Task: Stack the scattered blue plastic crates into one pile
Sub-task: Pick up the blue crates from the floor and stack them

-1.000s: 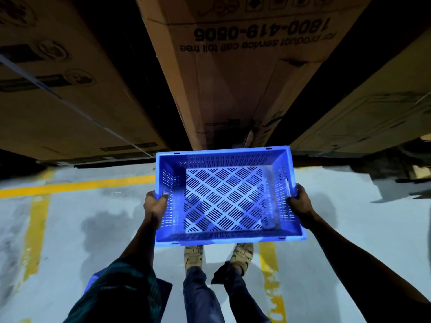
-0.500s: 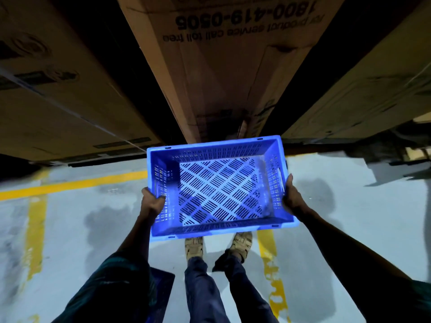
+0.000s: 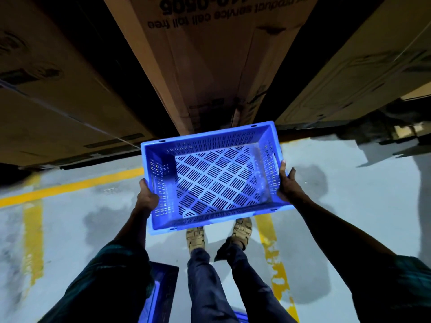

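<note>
As the crate [image 3: 211,180] looks light and stiff, it is gripped at both short walls by the left hand [image 3: 147,198] and right hand [image 3: 288,185], fingers curled on it.

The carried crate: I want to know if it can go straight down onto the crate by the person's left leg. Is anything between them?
Partly. The carried crate sits ahead of the floor crate, and the left forearm overlaps that crate's top.

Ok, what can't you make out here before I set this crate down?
- Second blue crate, head view: mostly hidden behind the left sleeve and cut by the bottom edge.
- Left hand and right hand fingers: hidden by the held crate walls.
- Carton print: cut by the top edge.
</note>
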{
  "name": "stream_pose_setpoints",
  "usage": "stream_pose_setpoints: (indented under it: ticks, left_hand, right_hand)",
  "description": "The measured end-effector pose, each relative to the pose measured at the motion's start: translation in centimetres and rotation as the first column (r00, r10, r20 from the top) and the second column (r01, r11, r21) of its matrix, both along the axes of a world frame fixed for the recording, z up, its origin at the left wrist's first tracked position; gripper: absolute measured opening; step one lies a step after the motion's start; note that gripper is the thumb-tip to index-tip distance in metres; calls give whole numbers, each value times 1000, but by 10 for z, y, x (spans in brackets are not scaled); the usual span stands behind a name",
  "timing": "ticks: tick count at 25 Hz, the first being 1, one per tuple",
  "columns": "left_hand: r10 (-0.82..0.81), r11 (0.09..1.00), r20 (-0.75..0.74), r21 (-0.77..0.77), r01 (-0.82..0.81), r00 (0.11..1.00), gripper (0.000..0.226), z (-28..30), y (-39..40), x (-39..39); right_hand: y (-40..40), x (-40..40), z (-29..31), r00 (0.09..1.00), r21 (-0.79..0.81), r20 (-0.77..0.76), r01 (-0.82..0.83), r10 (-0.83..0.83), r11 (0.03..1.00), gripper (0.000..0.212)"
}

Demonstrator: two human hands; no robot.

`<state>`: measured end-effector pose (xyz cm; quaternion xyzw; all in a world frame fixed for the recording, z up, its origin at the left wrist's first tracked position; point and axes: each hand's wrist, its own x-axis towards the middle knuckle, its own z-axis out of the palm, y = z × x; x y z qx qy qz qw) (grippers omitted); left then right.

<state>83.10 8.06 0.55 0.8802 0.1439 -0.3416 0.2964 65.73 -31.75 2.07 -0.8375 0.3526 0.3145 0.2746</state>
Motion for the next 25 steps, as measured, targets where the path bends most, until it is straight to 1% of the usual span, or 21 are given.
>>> stream_pose_setpoints:
  ticks: [2,4,5,7,8,10,11,13,15,17,19,20,21,23,25]
  left_hand:
    - [-13,999,10,46,13,1000,39,2,-1,-1]
    - [-18,995,48,103,13,999,39,7,-4,-3]
    - [-14,993,68,117,6,998,41,12,-8,-4]
    - [-28,991,95,134,15,995,49,22,-16,-11]
    - [-48,988,101,154,33,994,55,28,-20,-17]
    - [-102,980,93,183,84,990,63,45,-25,-35]
    - [-116,981,87,168,100,989,65,55,-26,-45]
    - [-117,991,69,69,112,991,64,76,-26,-64]
    - [-130,990,67,-41,133,989,61,95,-22,-86]
    - [-143,983,87,-107,152,986,57,117,-10,-115]
    - [-105,982,98,-144,119,990,53,137,2,-144]
    - [-64,984,103,-162,80,993,50,145,8,-159]
    - [-7,983,106,-183,26,994,47,154,15,-175]
    - [128,970,128,-223,-97,983,41,169,23,-205]
    - [303,933,162,-254,-257,939,37,183,34,-243]
  right_hand:
    - [-1,-1,3,1000,-19,-14,4,-4,1000,89]
    - [8,3,13,998,-28,-38,54,-55,998,84]
    - [18,4,19,994,-44,-35,105,-107,993,78]
    - [45,2,32,971,-10,26,237,-237,971,65]
    - [62,-1,41,967,32,72,242,-244,970,59]
    - [95,-13,59,969,83,134,199,-208,977,52]
    - [111,-20,72,966,89,151,198,-210,976,52]
    - [141,-38,93,957,88,208,188,-203,978,50]
    - [164,-55,110,928,133,270,227,-256,965,48]
    - [183,-72,128,900,196,328,232,-286,953,47]
    - [195,-84,140,902,268,351,162,-253,950,46]
    - [201,-88,146,918,295,346,90,-194,951,46]
    - [206,-92,150,934,321,341,-7,-109,947,47]
    - [211,-95,159,935,359,351,-176,42,917,48]
    - [220,-97,170,917,378,371,-295,148,878,48]
